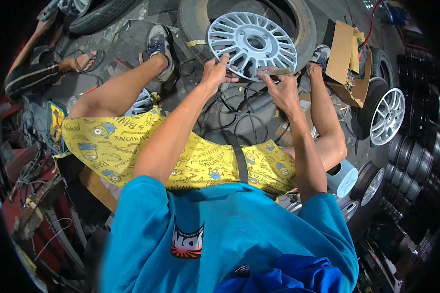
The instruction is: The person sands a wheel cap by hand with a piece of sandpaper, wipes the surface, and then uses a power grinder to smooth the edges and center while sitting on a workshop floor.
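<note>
A light grey, many-spoked wheel face [253, 43] leans over a large tyre [308, 29] between my feet. My left hand [215, 74] is closed on its lower left rim, thumb on the upper side and fingers beneath. At the lower right rim is my right hand [282, 90], closed round a small flat tan piece [278, 72] that lies against the edge of the wheel face. I cannot make out what that piece is made of. Holes and slots run round the wheel face, with a larger hole at its centre.
Below the hands, black cables and a dark power tool [256, 101] lie on the floor. An open cardboard box [338, 56] stands at the right, near a white-spoked wheel [388, 117] and stacked dark rims [410, 161]. Another person's sandalled foot [84, 60] is at the upper left.
</note>
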Motion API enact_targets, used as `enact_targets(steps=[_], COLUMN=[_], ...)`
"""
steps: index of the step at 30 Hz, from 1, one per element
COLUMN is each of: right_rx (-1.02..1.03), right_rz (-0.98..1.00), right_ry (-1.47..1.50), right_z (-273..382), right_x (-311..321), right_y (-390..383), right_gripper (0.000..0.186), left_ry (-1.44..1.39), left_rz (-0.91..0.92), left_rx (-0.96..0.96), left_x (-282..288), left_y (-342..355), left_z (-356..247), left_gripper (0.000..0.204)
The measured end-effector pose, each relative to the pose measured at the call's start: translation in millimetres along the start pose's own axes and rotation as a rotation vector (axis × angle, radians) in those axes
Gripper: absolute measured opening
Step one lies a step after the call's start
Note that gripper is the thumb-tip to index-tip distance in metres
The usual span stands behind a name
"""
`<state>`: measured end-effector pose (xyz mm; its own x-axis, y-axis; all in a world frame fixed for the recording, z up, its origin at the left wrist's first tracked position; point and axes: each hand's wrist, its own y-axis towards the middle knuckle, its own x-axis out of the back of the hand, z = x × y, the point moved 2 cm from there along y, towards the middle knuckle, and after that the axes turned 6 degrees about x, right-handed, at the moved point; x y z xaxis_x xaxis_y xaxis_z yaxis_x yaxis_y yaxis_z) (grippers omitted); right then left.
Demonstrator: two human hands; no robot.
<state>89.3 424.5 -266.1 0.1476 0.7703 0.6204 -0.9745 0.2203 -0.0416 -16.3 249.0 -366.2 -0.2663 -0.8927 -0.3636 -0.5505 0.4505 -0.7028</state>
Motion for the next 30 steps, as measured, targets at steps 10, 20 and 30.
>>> enact_targets(steps=[10, 20, 30], right_rx=[0.077, -0.186, -0.142], right_rz=[0.017, -0.294, -0.302], right_ry=[-0.428, 0.416, 0.353], right_z=[-1, -56, -40], right_x=[-16, -19, -13], right_y=[5, -20, -29], right_gripper=[0.016, 0.026, 0.025], left_ry=[-0.03, 0.003, -0.032], left_rz=[0.017, 0.069, 0.196], left_rx=[0.023, 0.004, 0.033], left_x=[2, 7, 14], left_y=[-7, 2, 8], left_z=[-6, 1, 5], left_gripper=[0.045, 0.045, 0.045])
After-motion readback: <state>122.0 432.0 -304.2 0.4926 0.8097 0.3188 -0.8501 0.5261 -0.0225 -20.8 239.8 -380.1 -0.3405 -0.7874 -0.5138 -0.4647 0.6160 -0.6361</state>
